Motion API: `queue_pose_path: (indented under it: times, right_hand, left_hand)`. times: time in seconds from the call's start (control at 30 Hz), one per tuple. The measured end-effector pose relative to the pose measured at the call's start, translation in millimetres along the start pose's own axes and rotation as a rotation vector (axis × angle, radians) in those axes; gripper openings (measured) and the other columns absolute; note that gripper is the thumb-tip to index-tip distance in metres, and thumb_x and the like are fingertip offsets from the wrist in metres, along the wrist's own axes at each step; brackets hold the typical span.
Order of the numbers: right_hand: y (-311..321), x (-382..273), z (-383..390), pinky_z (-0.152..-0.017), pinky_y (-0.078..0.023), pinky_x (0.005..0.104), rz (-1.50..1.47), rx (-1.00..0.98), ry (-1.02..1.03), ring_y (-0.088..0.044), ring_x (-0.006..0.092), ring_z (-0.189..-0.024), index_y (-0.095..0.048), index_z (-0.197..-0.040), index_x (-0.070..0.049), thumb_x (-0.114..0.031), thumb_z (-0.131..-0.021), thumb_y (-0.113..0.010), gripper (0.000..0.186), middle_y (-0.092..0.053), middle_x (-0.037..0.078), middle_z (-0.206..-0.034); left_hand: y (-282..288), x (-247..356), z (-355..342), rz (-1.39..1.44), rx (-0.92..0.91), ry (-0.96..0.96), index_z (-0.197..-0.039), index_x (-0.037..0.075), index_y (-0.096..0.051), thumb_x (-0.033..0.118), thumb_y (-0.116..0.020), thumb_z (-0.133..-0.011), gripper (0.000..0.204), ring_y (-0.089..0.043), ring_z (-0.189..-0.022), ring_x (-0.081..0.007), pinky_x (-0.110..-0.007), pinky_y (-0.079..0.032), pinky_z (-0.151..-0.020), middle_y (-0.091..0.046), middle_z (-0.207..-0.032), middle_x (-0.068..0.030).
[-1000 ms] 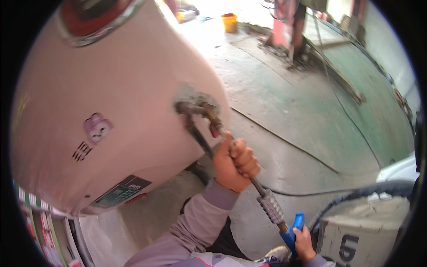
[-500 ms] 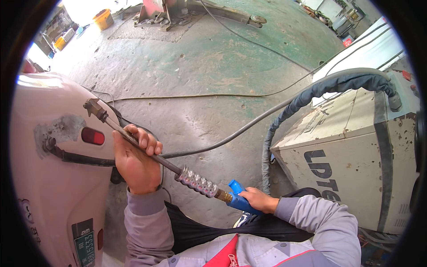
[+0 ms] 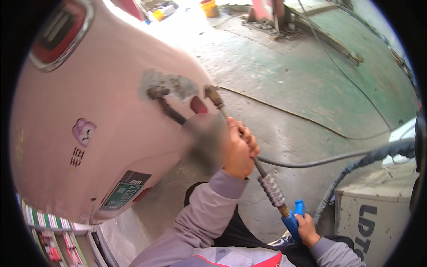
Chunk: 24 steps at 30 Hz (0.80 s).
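I hold a slide-hammer dent puller [image 3: 271,190], a thin rod with a ridged metal sliding weight and a hooked, rusty-brown tip. My left hand [image 3: 240,149] is wrapped round the rod below the tip. My right hand [image 3: 308,228] grips the blue pistol handle [image 3: 291,224] at the lower end. Beside the tip is the pink car rear [image 3: 133,58], with a sanded grey patch [image 3: 180,84] above its red reflector [image 3: 198,105]. On that patch sits a dark clamp-like end [image 3: 157,92] with a black cable. A blurred area beside my left hand hides part of the car.
At the lower right stands a scuffed cream machine cabinet [image 3: 356,209]. A grey cable and a sleeved dark hose [image 3: 356,164] run toward it. Another thin cable [image 3: 284,113] crosses the floor. A red post base [image 3: 267,18] and yellow bucket [image 3: 209,8] stand far off.
My view has swung left, so more of the car shows and the cabinet has slid toward the right edge. Both hands keep their grips on the dent puller, which now points more steeply up the picture.
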State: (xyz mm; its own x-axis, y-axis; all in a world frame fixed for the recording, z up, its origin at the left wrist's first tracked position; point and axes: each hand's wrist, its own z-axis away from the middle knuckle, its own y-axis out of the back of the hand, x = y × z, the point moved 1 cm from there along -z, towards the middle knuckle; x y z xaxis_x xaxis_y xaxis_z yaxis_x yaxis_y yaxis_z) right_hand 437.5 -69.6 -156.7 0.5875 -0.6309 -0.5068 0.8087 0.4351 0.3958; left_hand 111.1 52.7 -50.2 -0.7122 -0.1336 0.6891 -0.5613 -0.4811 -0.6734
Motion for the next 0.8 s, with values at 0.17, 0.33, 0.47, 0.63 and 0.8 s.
queue_pose_path:
  times: [0.17,0.33,0.47,0.63,0.8]
  right_hand:
    - [-5.4,6.6,-9.4,-0.064,-0.046,0.0354,-0.043,-0.055,0.14,-0.054,0.0184,-0.067,-0.06,-0.084,0.0,-0.046,-0.09,-0.06,0.046,-0.058,0.01,-0.076]
    - [-3.9,13.7,-22.8,-0.063,-0.046,0.0349,-0.087,-0.101,0.153,-0.053,0.0179,-0.066,-0.06,-0.084,-0.001,-0.045,-0.09,-0.059,0.044,-0.057,0.009,-0.075]
    - [-6.2,15.4,-29.8,-0.063,-0.046,0.0345,-0.168,-0.157,0.131,-0.053,0.0175,-0.065,-0.06,-0.083,-0.002,-0.044,-0.091,-0.059,0.043,-0.056,0.008,-0.074]
    - [-11.6,14.4,-30.5,-0.065,-0.046,0.0346,-0.292,-0.213,0.085,-0.054,0.018,-0.066,-0.059,-0.084,0.0,-0.041,-0.091,-0.058,0.041,-0.057,0.009,-0.074]
    - [-2.2,5.8,-25.7,-0.07,-0.046,0.0372,0.031,-0.026,0.212,-0.057,0.0218,-0.071,-0.058,-0.085,0.006,-0.036,-0.09,-0.06,0.042,-0.061,0.017,-0.077]
  left_hand:
    - [-0.1,9.0,2.7,0.062,0.038,0.041,-0.082,0.015,-0.041,0.05,-0.035,-0.106,0.043,-0.025,-0.05,-0.0087,-0.025,-0.025,-0.044,-0.029,-0.061,0.0045]
    - [2.1,13.3,3.6,0.15,0.015,0.06,-0.082,0.016,-0.042,0.045,-0.038,-0.105,0.037,-0.026,-0.048,-0.0083,-0.025,-0.025,-0.044,-0.03,-0.06,0.0042]
    - [4.4,13.4,3.3,0.167,0.006,0.067,-0.083,0.016,-0.043,0.041,-0.04,-0.104,0.033,-0.026,-0.047,-0.0084,-0.026,-0.026,-0.044,-0.03,-0.059,0.004]
    - [5.8,12.9,1.7,0.165,0.019,0.07,-0.083,0.016,-0.042,0.043,-0.037,-0.106,0.035,-0.026,-0.048,-0.0087,-0.026,-0.026,-0.044,-0.03,-0.06,0.0037]
    - [6.0,8.3,-0.2,0.164,-0.005,0.063,-0.084,0.017,-0.041,0.046,-0.035,-0.107,0.038,-0.026,-0.048,-0.0088,-0.026,-0.026,-0.044,-0.031,-0.061,0.0036]
